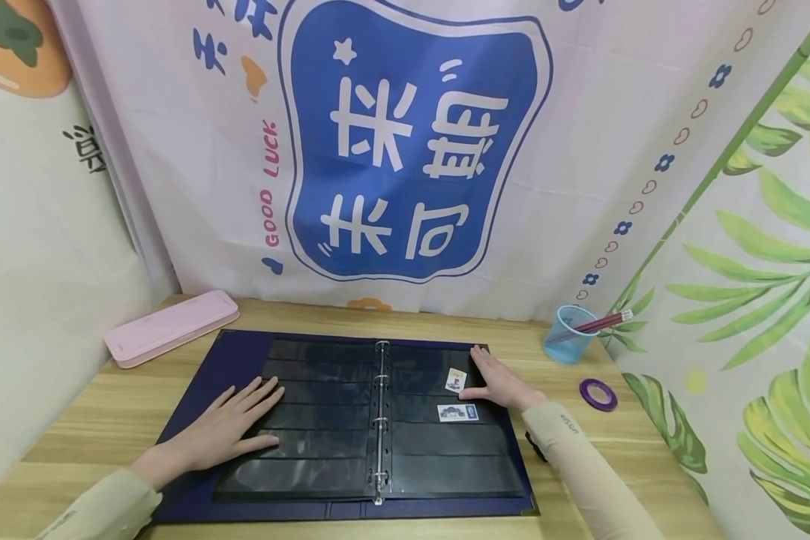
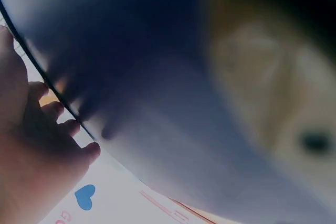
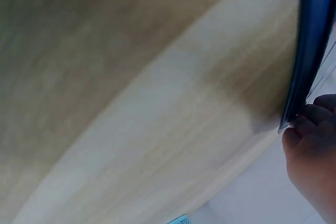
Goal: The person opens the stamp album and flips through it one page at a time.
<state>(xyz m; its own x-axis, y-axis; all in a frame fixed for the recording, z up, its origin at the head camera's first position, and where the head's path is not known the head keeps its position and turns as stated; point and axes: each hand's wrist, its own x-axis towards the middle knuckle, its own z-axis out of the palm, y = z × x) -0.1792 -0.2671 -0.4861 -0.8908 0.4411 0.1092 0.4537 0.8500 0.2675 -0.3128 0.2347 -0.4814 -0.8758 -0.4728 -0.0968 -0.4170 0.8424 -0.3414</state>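
A navy ring-binder stamp album [image 1: 192,405] lies spread on the table with black pocket pages on both sides of its metal rings [image 1: 380,401]. My left hand [image 1: 219,431] rests with spread fingers across the left cover and the left page [image 1: 324,435]. At the outer edge of the right page [image 1: 459,454] lies my right hand [image 1: 502,379], fingers extended toward the top corner. Its thumb tip is beside a small upright stamp [image 1: 455,379]. Below that, a wider blue-and-white stamp [image 1: 457,412] sits in the page. Both wrist views show the hands at the album's edge.
A pink case [image 1: 172,328] lies at the back left of the wooden table [image 1: 61,450]. At the back right stands a blue cup [image 1: 568,337] with pencils [image 1: 604,322]. A purple tape roll [image 1: 598,394] lies in front of it. Printed cloth hangs behind.
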